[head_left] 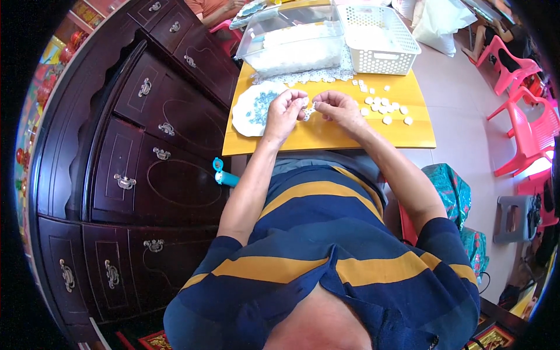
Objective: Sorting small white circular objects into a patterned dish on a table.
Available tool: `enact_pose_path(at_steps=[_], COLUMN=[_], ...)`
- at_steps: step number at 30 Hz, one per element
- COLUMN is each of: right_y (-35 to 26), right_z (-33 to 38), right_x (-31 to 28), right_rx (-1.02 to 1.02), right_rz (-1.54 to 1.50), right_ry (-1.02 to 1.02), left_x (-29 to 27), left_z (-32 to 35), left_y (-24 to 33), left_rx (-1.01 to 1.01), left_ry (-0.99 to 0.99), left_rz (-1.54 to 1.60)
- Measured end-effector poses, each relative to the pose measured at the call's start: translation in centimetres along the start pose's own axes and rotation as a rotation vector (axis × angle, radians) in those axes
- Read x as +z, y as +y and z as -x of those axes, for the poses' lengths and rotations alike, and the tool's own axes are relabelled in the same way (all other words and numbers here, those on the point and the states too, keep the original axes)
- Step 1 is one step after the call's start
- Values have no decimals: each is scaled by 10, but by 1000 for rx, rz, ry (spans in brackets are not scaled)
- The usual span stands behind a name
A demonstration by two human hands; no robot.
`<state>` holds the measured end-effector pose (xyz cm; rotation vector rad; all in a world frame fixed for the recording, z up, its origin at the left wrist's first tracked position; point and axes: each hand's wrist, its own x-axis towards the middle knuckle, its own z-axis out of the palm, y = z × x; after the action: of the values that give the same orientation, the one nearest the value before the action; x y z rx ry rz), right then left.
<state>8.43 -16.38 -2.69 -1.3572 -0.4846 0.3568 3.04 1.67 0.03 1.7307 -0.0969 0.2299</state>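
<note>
My left hand (282,118) and my right hand (344,112) are raised over the near part of a yellow table (326,139), fingertips close together. Each hand is closed in a pinch. Between them are small white pieces (308,112), too small to make out exactly. Beside my left hand lies a white scalloped plate (240,121) with small blue bits (262,105) on it. To the right of my right hand, several small white roundish pieces (384,109) are scattered on the tabletop, with a few smaller white squarish ones (363,88) behind them.
A clear plastic bin (291,52) of white pieces and a white perforated basket (396,61) stand at the back. Dark wooden drawers (175,116) line the left. A teal-capped tube (226,177) is below the table edge. Pink chairs (531,125) and another person (213,10) are farther off.
</note>
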Motion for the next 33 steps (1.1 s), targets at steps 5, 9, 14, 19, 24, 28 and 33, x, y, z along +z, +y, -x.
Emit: enact_pose_path(at_steps=[5, 9, 14, 19, 24, 28, 33], right_y=[0, -3, -4, -5, -3, 0, 1], right_z=[0, 1, 2, 2, 1, 0, 0], right_x=[-1, 1, 2, 1, 1, 0, 0], right_rx=[4, 22, 12, 25, 12, 15, 20], right_rz=[28, 42, 27, 44, 52, 63, 33], right_ry=[-12, -7, -1, -8, -4, 12, -1], left_x=[3, 3, 5, 7, 3, 0, -1], left_z=[1, 1, 2, 3, 2, 1, 2], left_y=[2, 4, 5, 6, 1, -2, -3], left_rx=[13, 11, 8, 45, 145, 104, 97], left_ry=[1, -10, 4, 50, 90, 123, 37], left_rz=[-5, 8, -12, -64, -162, -106, -71])
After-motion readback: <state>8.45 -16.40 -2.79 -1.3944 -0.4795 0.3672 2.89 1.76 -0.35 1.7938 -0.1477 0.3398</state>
